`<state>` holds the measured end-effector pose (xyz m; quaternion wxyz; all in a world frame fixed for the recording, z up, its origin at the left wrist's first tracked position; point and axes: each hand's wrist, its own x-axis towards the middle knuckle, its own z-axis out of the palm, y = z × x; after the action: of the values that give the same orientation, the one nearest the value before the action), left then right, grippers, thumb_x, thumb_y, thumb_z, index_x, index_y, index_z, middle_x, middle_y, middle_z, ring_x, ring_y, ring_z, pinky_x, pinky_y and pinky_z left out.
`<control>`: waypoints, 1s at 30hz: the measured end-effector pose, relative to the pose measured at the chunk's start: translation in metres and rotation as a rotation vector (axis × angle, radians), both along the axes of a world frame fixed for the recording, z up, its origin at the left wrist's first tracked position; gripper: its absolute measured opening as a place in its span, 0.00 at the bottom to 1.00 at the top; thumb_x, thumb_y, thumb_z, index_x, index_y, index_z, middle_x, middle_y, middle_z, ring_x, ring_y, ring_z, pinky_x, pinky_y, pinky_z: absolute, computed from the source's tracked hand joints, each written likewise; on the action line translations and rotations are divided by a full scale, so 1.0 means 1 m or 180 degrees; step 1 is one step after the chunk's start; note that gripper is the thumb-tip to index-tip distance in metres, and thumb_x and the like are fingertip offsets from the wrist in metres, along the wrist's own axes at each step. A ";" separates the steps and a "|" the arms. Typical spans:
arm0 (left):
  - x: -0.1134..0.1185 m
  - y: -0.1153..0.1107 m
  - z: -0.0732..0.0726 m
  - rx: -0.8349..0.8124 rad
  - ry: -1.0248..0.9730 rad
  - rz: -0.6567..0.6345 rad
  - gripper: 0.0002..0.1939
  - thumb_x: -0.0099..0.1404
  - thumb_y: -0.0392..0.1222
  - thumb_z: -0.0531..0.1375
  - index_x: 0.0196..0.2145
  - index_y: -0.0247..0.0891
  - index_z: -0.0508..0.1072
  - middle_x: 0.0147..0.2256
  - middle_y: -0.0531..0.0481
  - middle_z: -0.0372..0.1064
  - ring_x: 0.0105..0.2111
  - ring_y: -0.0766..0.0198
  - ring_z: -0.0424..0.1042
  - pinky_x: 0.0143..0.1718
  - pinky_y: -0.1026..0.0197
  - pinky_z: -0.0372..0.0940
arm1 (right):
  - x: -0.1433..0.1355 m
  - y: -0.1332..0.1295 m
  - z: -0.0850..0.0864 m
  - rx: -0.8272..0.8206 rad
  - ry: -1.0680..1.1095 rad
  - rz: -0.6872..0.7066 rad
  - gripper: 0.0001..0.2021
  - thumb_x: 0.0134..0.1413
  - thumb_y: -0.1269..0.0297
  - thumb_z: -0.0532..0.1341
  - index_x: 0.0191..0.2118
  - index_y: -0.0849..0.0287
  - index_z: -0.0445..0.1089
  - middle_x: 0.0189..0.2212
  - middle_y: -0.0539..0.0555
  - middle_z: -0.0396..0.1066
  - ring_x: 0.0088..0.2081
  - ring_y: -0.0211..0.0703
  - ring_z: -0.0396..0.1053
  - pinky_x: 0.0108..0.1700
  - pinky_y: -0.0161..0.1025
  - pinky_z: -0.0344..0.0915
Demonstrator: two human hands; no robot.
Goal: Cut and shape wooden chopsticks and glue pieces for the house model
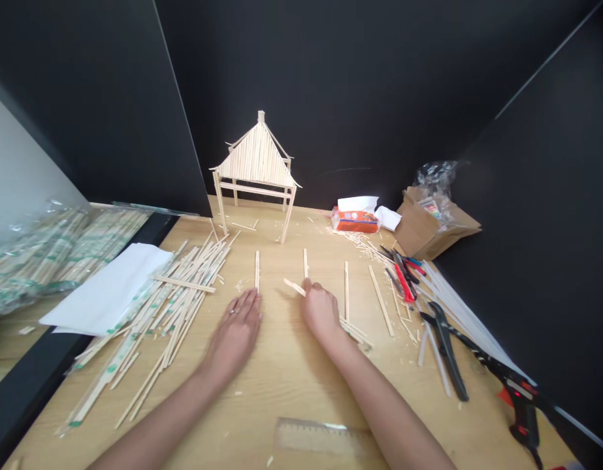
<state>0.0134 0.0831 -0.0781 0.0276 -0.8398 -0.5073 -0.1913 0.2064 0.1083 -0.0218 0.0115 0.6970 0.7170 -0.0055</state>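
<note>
My left hand [238,321] lies flat on the table with its fingers stretched out, touching the lower end of an upright-laid wooden stick [257,269]. My right hand [323,313] is closed around several thin wooden sticks [295,286]; their ends stick out on both sides of the fist. Its fingertips are at the near end of another laid stick [306,262]. Two more sticks lie to the right, a straight one [347,287] and a slanted one [381,299]. Behind them stands a small stick-built model hut [257,156] with a pitched roof.
Loose chopsticks [183,307] and white paper [110,287] lie left, by bagged chopsticks [51,248]. At right are red-handled pliers [404,281], a black-handled cutter [448,349], glue sticks [472,320], a glue gun [521,398] and a cardboard box [423,225]. A clear ruler [321,436] is in front.
</note>
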 end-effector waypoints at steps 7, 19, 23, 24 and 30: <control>-0.001 0.002 0.001 -0.0073 -0.0056 -0.0007 0.23 0.68 0.38 0.45 0.57 0.23 0.62 0.58 0.33 0.59 0.59 0.51 0.57 0.58 0.48 0.53 | -0.010 -0.021 0.003 -0.0063 0.0085 0.0118 0.19 0.56 0.80 0.49 0.53 0.65 0.60 0.34 0.60 0.72 0.34 0.46 0.74 0.32 0.36 0.66; -0.005 0.006 0.015 -0.0330 -0.0428 -0.0005 0.24 0.69 0.42 0.44 0.58 0.27 0.60 0.59 0.35 0.58 0.60 0.52 0.55 0.59 0.45 0.53 | 0.000 -0.018 0.018 -0.0085 0.0494 0.0039 0.14 0.59 0.74 0.50 0.49 0.65 0.64 0.35 0.62 0.71 0.34 0.48 0.72 0.34 0.38 0.63; 0.003 -0.012 0.054 -0.1119 -0.1687 0.0091 0.25 0.68 0.47 0.49 0.59 0.37 0.59 0.60 0.43 0.57 0.61 0.56 0.55 0.61 0.48 0.50 | 0.000 -0.037 0.045 -0.0092 0.0918 0.0264 0.15 0.62 0.67 0.50 0.52 0.62 0.63 0.37 0.59 0.72 0.34 0.44 0.71 0.34 0.35 0.62; 0.007 -0.019 0.066 -0.1392 -0.2085 0.0120 0.24 0.66 0.48 0.52 0.58 0.40 0.61 0.59 0.45 0.59 0.59 0.56 0.57 0.61 0.49 0.51 | 0.000 -0.042 0.053 -0.0144 0.1073 0.0402 0.13 0.62 0.66 0.51 0.49 0.60 0.66 0.35 0.56 0.72 0.33 0.42 0.71 0.33 0.33 0.61; 0.029 -0.052 0.111 -0.2028 -0.3294 0.0003 0.15 0.59 0.46 0.62 0.44 0.43 0.74 0.54 0.48 0.66 0.55 0.54 0.62 0.58 0.52 0.55 | -0.013 -0.067 0.073 -0.0633 0.3003 0.0929 0.08 0.52 0.73 0.56 0.35 0.60 0.72 0.32 0.50 0.73 0.31 0.39 0.69 0.29 0.30 0.59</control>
<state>0.0424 0.0311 0.0329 -0.4753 -0.6046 -0.4875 -0.4135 0.1935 0.0416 0.0517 -0.2468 0.5067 0.7301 -0.3865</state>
